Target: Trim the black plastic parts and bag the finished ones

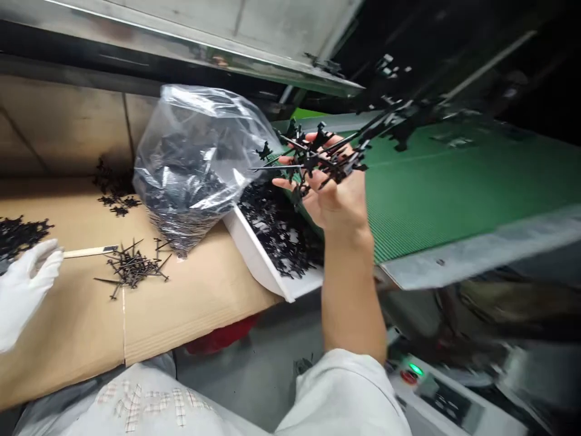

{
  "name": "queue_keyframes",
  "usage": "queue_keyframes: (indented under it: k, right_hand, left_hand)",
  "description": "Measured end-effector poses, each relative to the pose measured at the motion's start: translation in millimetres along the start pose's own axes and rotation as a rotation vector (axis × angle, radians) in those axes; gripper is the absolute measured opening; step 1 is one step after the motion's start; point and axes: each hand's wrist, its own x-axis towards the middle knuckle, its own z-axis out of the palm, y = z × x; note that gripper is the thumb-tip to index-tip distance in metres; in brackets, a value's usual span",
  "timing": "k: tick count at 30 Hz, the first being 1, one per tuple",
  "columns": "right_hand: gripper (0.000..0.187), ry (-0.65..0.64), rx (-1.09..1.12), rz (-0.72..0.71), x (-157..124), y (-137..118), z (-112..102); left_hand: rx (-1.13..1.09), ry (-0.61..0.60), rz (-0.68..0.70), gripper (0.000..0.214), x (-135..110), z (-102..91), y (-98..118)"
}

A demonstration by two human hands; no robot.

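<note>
My bare right hand is raised over the near end of a green belt, palm up with fingers curled around a tangled bunch of thin black plastic parts. More dark pieces blur away beyond the fingers; whether these are held or loose I cannot tell. At the left edge, my left hand wears a white glove and pinches a pale flat stick with a dark tip. That tip meets a small heap of long black pins on the cardboard.
A clear plastic bag of black parts stands on the cardboard-covered table. Beside it, a white tray holds more. Other black piles lie left. The ribbed green belt runs right, below a metal hood. A control box stands lower right.
</note>
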Motion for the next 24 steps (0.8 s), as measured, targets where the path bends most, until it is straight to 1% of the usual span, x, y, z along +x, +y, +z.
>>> queue_keyframes:
  k: [2,3,5,7,9,10,11,12,13,15,17,19,21,22,24]
  right_hand:
    - [0.058,-0.156,0.045,-0.041,13,-15,35]
    - [0.059,-0.245,0.046,-0.055,21,-19,57]
    - [0.062,-0.418,-0.001,-0.094,36,-19,109]
    - [0.065,-0.563,-0.099,-0.177,50,-10,172]
    - [0.064,-0.657,-0.197,-0.258,62,8,242]
    - [0.063,-0.696,-0.264,-0.258,67,19,278]
    - [0.063,-0.731,-0.344,-0.224,71,30,312]
    - [0.062,-0.764,-0.422,-0.157,74,40,345]
    - [0.061,-0.811,-0.498,-0.058,77,50,376]
    - [0.058,-0.807,-0.552,0.041,82,65,427]
    - [0.055,-0.787,-0.579,0.124,86,74,466]
    - [0.053,-0.763,-0.596,0.189,92,80,492]
    - [0.053,-0.734,-0.607,0.225,98,86,506]
    - [0.053,-0.716,-0.615,0.232,102,89,508]
    - [0.054,-0.688,-0.635,0.235,110,96,507]
  left_hand:
    - [-0.049,0.023,-0.143,0.072,-8,-7.5,11]
    - [-0.096,0.039,-0.190,0.073,-11,-10.7,15]
    - [-0.187,0.063,-0.251,0.073,-18,-15.7,17]
    - [-0.252,0.102,-0.278,0.070,-27,-19.4,9]
    - [-0.289,0.147,-0.312,0.069,-38,-22.6,-3]
    - [-0.297,0.162,-0.336,0.069,-45,-24.3,-9]
    - [-0.298,0.172,-0.365,0.068,-52,-26.2,-14]
    - [-0.290,0.180,-0.395,0.067,-59,-28.3,-19]
    - [-0.267,0.186,-0.420,0.065,-66,-30.5,-23]
    - [-0.218,0.193,-0.464,0.062,-80,-35.3,-33]
    - [-0.198,0.175,-0.512,0.061,-91,-40.2,-44]
    - [-0.201,0.156,-0.590,0.062,-98,-44.6,-58]
    - [-0.206,0.177,-0.648,0.062,-102,-48.2,-70]
    - [-0.202,0.193,-0.666,0.062,-103,-49.7,-75]
    - [-0.179,0.190,-0.677,0.059,-105,-52.4,-81]
